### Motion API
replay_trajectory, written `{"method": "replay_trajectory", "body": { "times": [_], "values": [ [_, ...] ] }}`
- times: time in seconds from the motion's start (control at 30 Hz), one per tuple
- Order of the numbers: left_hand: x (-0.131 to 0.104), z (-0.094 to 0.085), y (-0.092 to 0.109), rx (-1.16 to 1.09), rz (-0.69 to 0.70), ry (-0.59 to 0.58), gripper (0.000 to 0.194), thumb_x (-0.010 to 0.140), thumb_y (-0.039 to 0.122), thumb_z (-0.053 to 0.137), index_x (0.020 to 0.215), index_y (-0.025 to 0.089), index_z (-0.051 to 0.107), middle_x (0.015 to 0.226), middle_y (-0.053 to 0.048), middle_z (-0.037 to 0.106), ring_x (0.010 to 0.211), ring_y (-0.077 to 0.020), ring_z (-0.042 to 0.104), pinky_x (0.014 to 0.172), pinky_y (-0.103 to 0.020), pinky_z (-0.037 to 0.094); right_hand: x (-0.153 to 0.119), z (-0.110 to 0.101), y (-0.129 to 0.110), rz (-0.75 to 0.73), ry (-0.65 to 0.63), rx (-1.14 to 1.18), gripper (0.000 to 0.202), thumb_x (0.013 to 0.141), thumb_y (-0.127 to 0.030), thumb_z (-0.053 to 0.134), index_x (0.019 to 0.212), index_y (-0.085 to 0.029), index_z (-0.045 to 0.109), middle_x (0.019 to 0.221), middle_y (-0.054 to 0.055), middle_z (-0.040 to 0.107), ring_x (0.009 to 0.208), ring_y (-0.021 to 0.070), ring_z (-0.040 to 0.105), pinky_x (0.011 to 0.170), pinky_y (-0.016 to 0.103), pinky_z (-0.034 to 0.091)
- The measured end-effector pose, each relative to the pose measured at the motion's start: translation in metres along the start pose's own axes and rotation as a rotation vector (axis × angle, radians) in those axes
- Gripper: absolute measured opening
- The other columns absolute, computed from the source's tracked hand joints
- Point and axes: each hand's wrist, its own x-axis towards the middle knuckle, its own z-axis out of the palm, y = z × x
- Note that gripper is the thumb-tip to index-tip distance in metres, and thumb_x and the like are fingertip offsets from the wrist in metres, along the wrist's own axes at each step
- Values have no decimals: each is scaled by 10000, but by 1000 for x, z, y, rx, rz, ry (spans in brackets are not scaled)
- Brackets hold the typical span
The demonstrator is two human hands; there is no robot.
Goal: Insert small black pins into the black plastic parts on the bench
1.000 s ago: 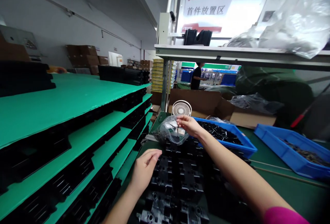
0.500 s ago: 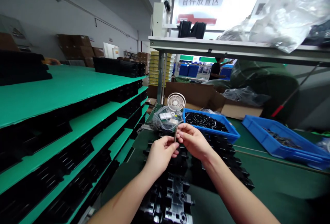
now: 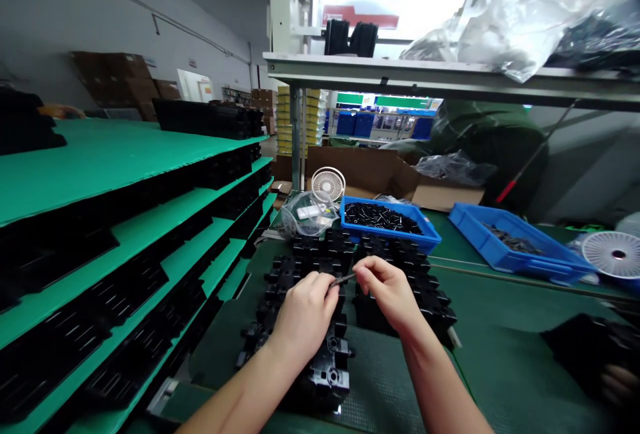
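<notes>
Pinching a small thin dark piece [image 3: 344, 279] between the fingertips of both hands: my left hand [image 3: 306, 311] grips its near end and my right hand [image 3: 387, 287] its other end, the piece held tilted above the black molded parts [image 3: 327, 371] on the green work surface [image 3: 395, 387]. Observed just beyond the hands: a clear plastic bag [image 3: 310, 214], beside it a blue bin [image 3: 430, 239] of small black pieces [image 3: 383, 217], and a round white fan [image 3: 329, 184] behind; a second blue bin [image 3: 515, 247] lies farther right.

bag [image 3: 309, 215] before fan [image 3: 328, 185] | bins [image 3: 423, 242] right of bag | sheets [image 3: 110, 161] left
</notes>
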Motion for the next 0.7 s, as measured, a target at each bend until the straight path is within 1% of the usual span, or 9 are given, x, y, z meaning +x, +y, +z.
{"method": "replay_trajectory", "body": {
  "times": [0.17,0.23,0.3,0.37,0.4,0.47,0.6,0.63,0.7],
  "values": [
    [-9,3,6,-95,16,-59,245,927,303,391,1078,231,570,999,-36,657,893,-173,619,794,-282,462,-10,-9,5,-31,-7,-14,229,858,-391,555,856,-197,677,657,-11,543,613,118,479,588,239,393],
    [-11,2,10,-98,0,-75,233,929,296,383,1076,235,554,1005,-28,655,896,-174,614,781,-280,447,-14,-11,4,-56,-20,-33,237,882,-381,523,881,-206,682,700,-3,558,641,120,496,614,241,409],
    [-13,0,16,-102,-28,-107,209,929,285,369,997,238,560,922,-11,647,817,-164,605,711,-272,422,-17,-12,3,-66,-23,-45,225,892,-367,512,929,-218,677,752,4,578,666,122,516,637,244,431],
    [-14,-3,21,-182,-86,-148,205,927,291,358,902,240,555,777,16,604,694,-142,561,623,-259,379,-21,-13,3,-57,-15,-41,204,886,-349,528,991,-233,660,796,9,598,686,127,541,657,250,459],
    [-15,-4,24,-273,-133,-166,209,924,304,359,847,235,542,711,28,564,643,-130,526,586,-251,355,-23,-13,3,-59,-12,-31,200,880,-339,541,1017,-241,650,819,12,607,701,132,556,668,256,473],
    [-16,-6,27,-565,-282,-216,242,914,345,367,741,221,481,597,50,444,539,-103,421,505,-231,295,-28,-14,4,-90,-16,-7,199,866,-309,570,1046,-254,636,872,20,623,754,144,585,705,269,497],
    [-19,-11,23,-1333,-641,-391,274,885,400,380,685,213,375,517,85,251,422,-63,170,398,-196,116,-37,-14,0,-223,-44,5,201,846,-202,600,1033,-268,630,928,28,637,870,162,610,778,285,512],
    [-20,-13,21,-1486,-701,-440,271,874,402,387,679,216,362,499,92,214,411,-62,120,386,-192,85,-39,-14,-1,-256,-38,-4,201,843,-178,599,1019,-269,632,926,29,638,879,163,609,778,285,512],
    [-24,-20,18,-1701,-757,-502,279,854,400,402,651,225,325,467,101,150,396,-64,51,361,-186,55,-42,-16,-5,-310,6,-18,195,840,-148,595,992,-265,633,920,32,634,880,166,606,761,285,512]
  ]
}}
